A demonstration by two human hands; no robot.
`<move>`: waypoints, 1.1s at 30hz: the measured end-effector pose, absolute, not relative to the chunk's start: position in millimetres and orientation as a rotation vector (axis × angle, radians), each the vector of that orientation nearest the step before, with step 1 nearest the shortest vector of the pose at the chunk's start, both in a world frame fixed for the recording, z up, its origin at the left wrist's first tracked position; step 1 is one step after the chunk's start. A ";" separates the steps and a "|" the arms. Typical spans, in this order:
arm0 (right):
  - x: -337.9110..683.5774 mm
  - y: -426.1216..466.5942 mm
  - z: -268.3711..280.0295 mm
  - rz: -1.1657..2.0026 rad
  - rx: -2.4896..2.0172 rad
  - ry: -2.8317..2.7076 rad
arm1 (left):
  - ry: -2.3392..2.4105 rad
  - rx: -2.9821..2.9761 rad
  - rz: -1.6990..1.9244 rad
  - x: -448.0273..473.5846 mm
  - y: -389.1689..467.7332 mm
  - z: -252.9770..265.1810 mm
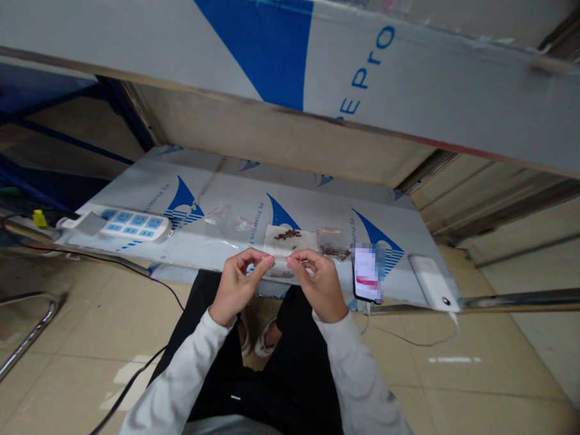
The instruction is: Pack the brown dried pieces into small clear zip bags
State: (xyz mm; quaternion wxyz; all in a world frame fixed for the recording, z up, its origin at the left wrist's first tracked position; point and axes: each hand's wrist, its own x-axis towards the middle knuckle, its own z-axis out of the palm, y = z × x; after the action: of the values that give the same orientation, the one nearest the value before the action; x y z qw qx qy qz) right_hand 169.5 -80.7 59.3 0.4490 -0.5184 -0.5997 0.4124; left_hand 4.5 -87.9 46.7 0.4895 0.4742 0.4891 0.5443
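Observation:
My left hand and my right hand are raised side by side over the front edge of the table. Thumb and forefinger are pinched together on each. Between the fingertips stretches a thin reddish line, which looks like the seal of a small clear zip bag; its lower part is hard to make out. Just behind the hands, small brown pieces lie in a loose pile on a white sheet. To the right of the sheet, a clear bag with a reddish seal holds more brown pieces.
Empty-looking clear bags lie left of the sheet. A white power strip occupies the table's left end. At the right are a phone with a lit screen and a white device, both cabled. A film-covered shelf overhangs the table.

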 end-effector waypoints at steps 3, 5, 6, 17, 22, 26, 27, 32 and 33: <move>167.8 -83.2 61.7 0.994 -1.283 -1.518 | 1.120 1.122 1.240 2.9 -87.4 50.9; 168.1 -84.4 62.8 1.021 -1.283 -1.535 | 1.114 1.155 1.199 1.8 -86.2 51.0; 168.4 -85.0 62.5 1.046 -1.282 -1.527 | 1.120 1.181 1.191 1.7 -85.7 50.1; 173.3 -96.6 46.7 1.107 -1.294 -1.298 | 1.077 1.145 1.094 15.4 -87.9 42.7; 180.3 -102.0 44.7 1.180 -1.292 -1.235 | 1.115 1.293 1.072 24.2 -85.6 43.7; 188.0 -104.5 38.5 1.318 -1.256 -1.128 | 1.071 1.326 1.054 29.2 -86.1 44.1; 189.7 -104.6 36.7 1.327 -1.257 -1.122 | 1.040 1.288 1.013 29.6 -86.3 42.7; 193.4 -105.7 29.5 1.208 -1.314 -1.146 | 0.991 1.197 0.915 30.1 -85.6 31.4; 193.5 -106.5 29.2 1.191 -1.319 -1.153 | 1.026 1.211 0.941 30.5 -85.2 30.1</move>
State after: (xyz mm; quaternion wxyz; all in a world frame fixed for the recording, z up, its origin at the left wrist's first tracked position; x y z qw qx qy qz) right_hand 193.5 -106.5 29.2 0.4897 -0.5428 -0.4745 0.4903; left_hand 30.5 -85.2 30.1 0.6037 0.5232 0.4433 0.4065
